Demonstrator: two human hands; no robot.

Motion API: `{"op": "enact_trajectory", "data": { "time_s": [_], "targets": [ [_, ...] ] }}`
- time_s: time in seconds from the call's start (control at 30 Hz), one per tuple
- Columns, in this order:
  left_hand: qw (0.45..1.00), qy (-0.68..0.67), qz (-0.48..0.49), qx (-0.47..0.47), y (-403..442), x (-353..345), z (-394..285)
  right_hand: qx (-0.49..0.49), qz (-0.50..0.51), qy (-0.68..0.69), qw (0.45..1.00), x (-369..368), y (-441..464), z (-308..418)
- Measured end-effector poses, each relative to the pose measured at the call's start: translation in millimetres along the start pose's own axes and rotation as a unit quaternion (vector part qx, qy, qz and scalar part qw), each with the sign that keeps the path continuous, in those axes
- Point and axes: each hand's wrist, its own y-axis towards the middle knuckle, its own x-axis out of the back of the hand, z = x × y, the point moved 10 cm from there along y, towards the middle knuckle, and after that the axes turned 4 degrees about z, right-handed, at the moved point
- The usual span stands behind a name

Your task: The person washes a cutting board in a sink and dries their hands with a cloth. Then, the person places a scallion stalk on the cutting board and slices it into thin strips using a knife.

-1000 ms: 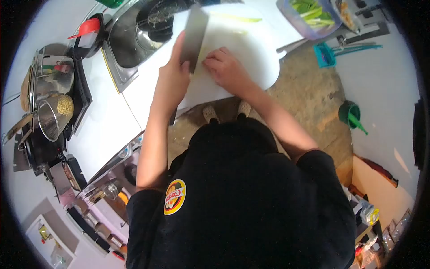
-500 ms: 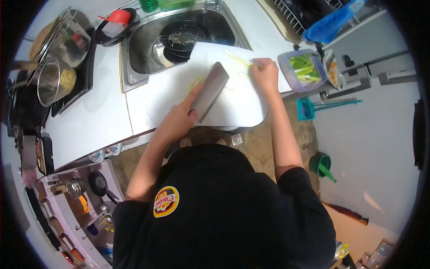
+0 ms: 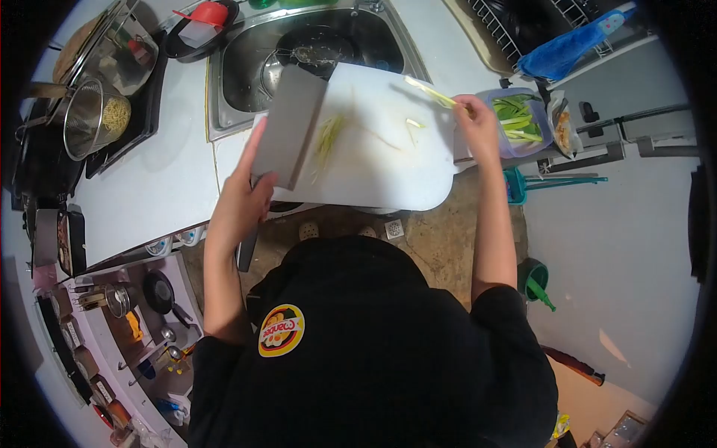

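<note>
My left hand (image 3: 243,201) is closed on a cleaver (image 3: 293,123), its broad grey blade tilted over the left edge of the white cutting board (image 3: 388,175) and part of the sink. My right hand (image 3: 478,123) pinches a pale green vegetable stalk (image 3: 429,91) above the board's far right side. Thin cut green strips (image 3: 327,142) lie in a small pile right of the blade. One short cut piece (image 3: 415,123) rests nearer my right hand. Just beyond that hand stands a clear plastic container (image 3: 550,134) holding leafy green vegetables (image 3: 515,112).
Behind the board is a metal sink (image 3: 216,112) with a dark pan (image 3: 321,45) in it. A strainer of noodles (image 3: 93,119) stands at the left by the stove. A blue cloth (image 3: 571,52) hangs at the right, near a dish rack (image 3: 493,26).
My left hand has moved left with the cleaver, uncovering the cut strips. My right hand has shifted right with the stalk. The cutting board looks slightly shifted to the right.
</note>
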Motion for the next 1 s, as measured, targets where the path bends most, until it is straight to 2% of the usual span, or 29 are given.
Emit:
{"op": "enact_trajectory", "data": {
  "time_s": [0.07, 0.13, 0.17, 0.2, 0.27, 0.3, 0.37, 0.4, 0.43, 0.5, 0.57, 0.6, 0.63, 0.7, 0.73, 0.8, 0.83, 0.87, 0.9, 0.97, 1.0],
  "targets": [
    [1.000, 0.010, 0.015, 0.011, -4.2, -7.0, 3.9, -0.012, 0.036, 0.034, 0.999, 0.7, -11.0, 8.1],
    [0.986, 0.083, 0.121, 0.073, -6.6, -34.8, 21.4, -0.010, 0.089, 0.061, 0.994, -9.5, -29.0, 23.1],
    [0.986, 0.084, 0.126, 0.073, -3.6, -40.4, 30.5, -0.014, 0.085, 0.060, 0.994, -12.9, -35.6, 23.4],
    [0.987, 0.119, 0.111, 0.008, 2.4, -44.8, 28.8, -0.029, 0.122, 0.021, 0.992, -23.7, -43.4, 19.2],
    [0.981, 0.154, 0.107, -0.058, 4.9, -50.0, 24.4, -0.060, 0.176, -0.038, 0.982, -41.1, -56.0, 2.4],
    [0.982, 0.163, 0.087, -0.046, 5.3, -45.8, 22.7, -0.067, 0.169, -0.039, 0.982, -43.2, -59.0, -2.4],
    [0.981, 0.174, 0.077, -0.037, 6.2, -44.1, 21.0, -0.193, 0.127, 0.207, 0.951, -49.1, -71.0, -23.2],
    [0.977, 0.194, 0.030, -0.088, 6.2, -36.4, 9.2, -0.234, 0.110, 0.302, 0.918, -51.9, -76.9, -24.5],
    [0.977, 0.194, 0.016, -0.089, 7.7, -33.6, 5.0, -0.237, 0.099, 0.302, 0.918, -48.9, -78.9, -21.3],
    [0.977, 0.193, -0.011, -0.093, 10.1, -27.8, -3.6, -0.244, 0.084, 0.430, 0.865, -49.4, -83.4, -16.4],
    [0.921, 0.363, -0.090, -0.109, 16.1, -15.1, -13.5, -0.237, 0.102, 0.417, 0.871, -53.3, -85.9, -22.2],
    [0.895, 0.420, -0.111, -0.102, 20.0, -11.6, -10.9, -0.183, 0.101, 0.386, 0.899, -52.9, -82.7, -10.6],
    [0.894, 0.422, -0.112, -0.104, 23.9, -11.8, -4.4, -0.128, 0.101, 0.353, 0.921, -52.4, -79.6, 1.2],
    [0.878, 0.452, -0.124, -0.093, 28.2, -11.8, 1.7, -0.126, 0.102, 0.339, 0.927, -54.3, -78.9, 6.8],
    [0.891, 0.437, -0.114, -0.051, 29.1, -12.0, 10.8, -0.138, 0.103, 0.318, 0.932, -55.0, -80.0, 9.3],
    [0.883, 0.450, -0.110, -0.078, 29.8, -18.7, 19.8, -0.150, 0.106, 0.302, 0.936, -61.5, -81.5, 9.7],
    [0.876, 0.460, -0.106, -0.104, 29.5, -22.8, 20.6, -0.143, 0.099, 0.376, 0.910, -66.5, -80.9, 11.3],
    [0.879, 0.460, -0.099, -0.075, 30.9, -23.1, 24.0, -0.135, 0.092, 0.447, 0.879, -71.5, -79.9, 13.4],
    [0.878, 0.462, -0.102, -0.074, 30.1, -24.7, 20.1, -0.133, 0.094, 0.450, 0.878, -76.5, -80.2, 14.5],
    [0.788, 0.559, -0.214, -0.141, 16.9, -25.2, -17.3, -0.141, 0.083, 0.518, 0.840, -86.6, -82.4, 17.2],
    [0.787, 0.560, -0.217, -0.138, 18.9, -27.2, -28.4, -0.135, 0.094, 0.524, 0.835, -92.1, -83.6, 25.8]
  ]
}}
